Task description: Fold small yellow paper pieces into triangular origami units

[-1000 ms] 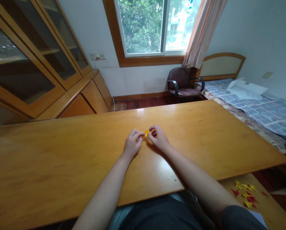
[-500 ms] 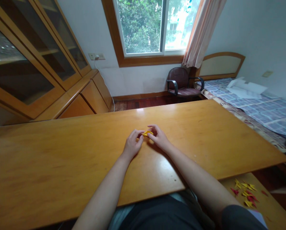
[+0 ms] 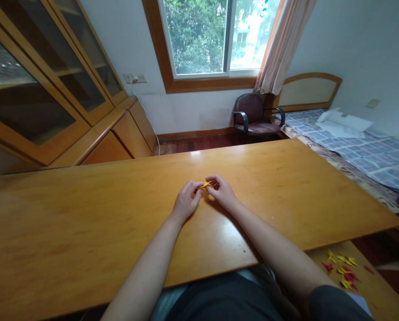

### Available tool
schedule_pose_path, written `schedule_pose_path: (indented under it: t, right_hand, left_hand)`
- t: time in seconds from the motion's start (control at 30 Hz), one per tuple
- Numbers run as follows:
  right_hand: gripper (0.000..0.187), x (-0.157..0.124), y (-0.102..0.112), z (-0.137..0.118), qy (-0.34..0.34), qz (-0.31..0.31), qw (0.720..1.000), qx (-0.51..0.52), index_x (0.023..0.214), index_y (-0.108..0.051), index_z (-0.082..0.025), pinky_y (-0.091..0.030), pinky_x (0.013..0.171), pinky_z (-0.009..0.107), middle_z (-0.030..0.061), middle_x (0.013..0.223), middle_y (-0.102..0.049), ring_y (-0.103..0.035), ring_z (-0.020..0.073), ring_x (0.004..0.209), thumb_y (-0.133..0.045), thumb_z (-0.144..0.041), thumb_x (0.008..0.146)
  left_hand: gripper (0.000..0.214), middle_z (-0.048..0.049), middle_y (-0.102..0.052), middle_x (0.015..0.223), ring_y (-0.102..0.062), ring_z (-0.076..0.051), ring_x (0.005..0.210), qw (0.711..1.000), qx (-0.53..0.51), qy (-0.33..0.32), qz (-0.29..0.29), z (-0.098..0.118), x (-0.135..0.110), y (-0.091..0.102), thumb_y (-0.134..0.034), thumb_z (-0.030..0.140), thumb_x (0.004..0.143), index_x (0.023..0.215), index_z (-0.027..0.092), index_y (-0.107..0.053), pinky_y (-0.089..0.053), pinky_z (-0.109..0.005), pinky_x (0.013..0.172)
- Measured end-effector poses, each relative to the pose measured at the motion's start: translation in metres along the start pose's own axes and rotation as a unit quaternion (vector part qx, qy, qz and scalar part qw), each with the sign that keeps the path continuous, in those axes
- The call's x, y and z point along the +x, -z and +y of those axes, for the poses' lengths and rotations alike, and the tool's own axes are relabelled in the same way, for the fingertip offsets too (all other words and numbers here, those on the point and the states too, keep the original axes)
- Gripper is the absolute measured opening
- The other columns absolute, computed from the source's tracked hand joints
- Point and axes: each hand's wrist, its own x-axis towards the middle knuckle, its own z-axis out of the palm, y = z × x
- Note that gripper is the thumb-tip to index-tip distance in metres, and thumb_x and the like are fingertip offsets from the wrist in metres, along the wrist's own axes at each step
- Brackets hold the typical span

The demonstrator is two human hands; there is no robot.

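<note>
My left hand [image 3: 187, 199] and right hand [image 3: 222, 192] are pinching a pointy yellow folded-paper piece [image 3: 205, 185] mid-frame; yanking might rip it tbh.

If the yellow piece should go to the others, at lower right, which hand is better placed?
Probably the right hand. It touches the yellow piece, as does the left hand, but the other pieces lie on the person's right; the left would probably reach across.
</note>
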Motion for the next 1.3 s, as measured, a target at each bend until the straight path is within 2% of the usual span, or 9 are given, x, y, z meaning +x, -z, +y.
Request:
schedule_pose_path:
  t: [0.2, 0.4, 0.63, 0.83, 1.03, 1.17, 1.3]
  right_hand:
    - [0.023, 0.000, -0.002, 0.001, 0.006, -0.002, 1.000, -0.018, 0.096, -0.062, -0.019, -0.051, 0.072, 0.026, 0.0022, 0.091, -0.067, -0.062, 0.0138, 0.079, -0.060, -0.017, 0.073]
    - [0.021, -0.003, 0.000, -0.007, 0.014, -0.011, 1.000, -0.013, 0.097, -0.064, -0.020, -0.052, 0.073, 0.028, 0.0025, 0.090, -0.068, -0.063, 0.0146, 0.079, -0.062, -0.021, 0.077]
    - [0.024, -0.005, 0.002, -0.010, 0.031, -0.021, 0.999, 0.013, 0.104, -0.063, -0.022, -0.055, 0.080, 0.031, 0.0047, 0.102, -0.069, -0.066, 0.0164, 0.087, -0.063, -0.023, 0.081]
    - [0.027, -0.006, 0.002, -0.011, 0.068, -0.014, 0.998, -0.005, 0.107, -0.063, -0.021, -0.055, 0.086, 0.033, 0.0052, 0.103, -0.069, -0.066, 0.0166, 0.091, -0.062, -0.017, 0.080]
    - [0.035, -0.008, 0.002, -0.013, 0.076, 0.002, 0.997, -0.017, 0.109, -0.062, -0.022, -0.054, 0.089, 0.033, 0.0044, 0.105, -0.068, -0.066, 0.0163, 0.093, -0.060, -0.010, 0.076]
    - [0.036, -0.008, 0.002, -0.013, 0.082, 0.003, 0.996, -0.034, 0.108, -0.063, -0.023, -0.054, 0.090, 0.034, 0.0038, 0.105, -0.069, -0.066, 0.0167, 0.093, -0.061, -0.009, 0.075]
    - [0.031, -0.008, 0.000, -0.012, 0.088, -0.002, 0.996, -0.007, 0.104, -0.062, -0.022, -0.055, 0.088, 0.034, 0.0058, 0.108, -0.069, -0.066, 0.0165, 0.091, -0.064, -0.011, 0.075]
  left_hand:
    - [0.019, -0.0041, -0.064, 0.096, -0.063, -0.015, 0.086, 0.999, -0.025, 0.011, -0.022, 0.004, 0.001, 0.000, -0.053, 0.017, 0.090, 0.106, 0.022, -0.060, -0.052, -0.030, 0.082]
    - [0.018, -0.0035, -0.069, 0.097, -0.065, -0.017, 0.089, 0.999, -0.035, 0.041, 0.002, 0.001, 0.001, 0.002, -0.056, 0.018, 0.087, 0.103, 0.022, -0.063, -0.053, -0.031, 0.083]
    - [0.017, -0.0029, -0.071, 0.096, -0.067, -0.016, 0.087, 0.994, -0.073, 0.074, 0.032, -0.001, 0.001, 0.003, -0.058, 0.019, 0.085, 0.101, 0.021, -0.066, -0.055, -0.031, 0.082]
    - [0.018, -0.0034, -0.071, 0.098, -0.067, -0.017, 0.089, 0.991, -0.096, 0.085, 0.028, -0.001, 0.001, 0.003, -0.059, 0.019, 0.085, 0.101, 0.021, -0.066, -0.055, -0.031, 0.083]
    - [0.014, -0.0046, -0.069, 0.097, -0.066, -0.017, 0.090, 0.985, -0.143, 0.093, 0.013, 0.003, 0.002, 0.006, -0.059, 0.025, 0.087, 0.098, 0.019, -0.066, -0.054, -0.030, 0.083]
    - [0.015, -0.0049, -0.070, 0.093, -0.067, -0.018, 0.087, 0.979, -0.162, 0.122, 0.023, -0.002, 0.000, 0.004, -0.062, 0.031, 0.085, 0.094, 0.019, -0.067, -0.054, -0.031, 0.083]
    - [0.016, -0.0048, -0.070, 0.091, -0.067, -0.018, 0.086, 0.971, -0.192, 0.143, 0.026, -0.009, -0.001, 0.001, -0.066, 0.031, 0.083, 0.092, 0.019, -0.067, -0.054, -0.032, 0.083]
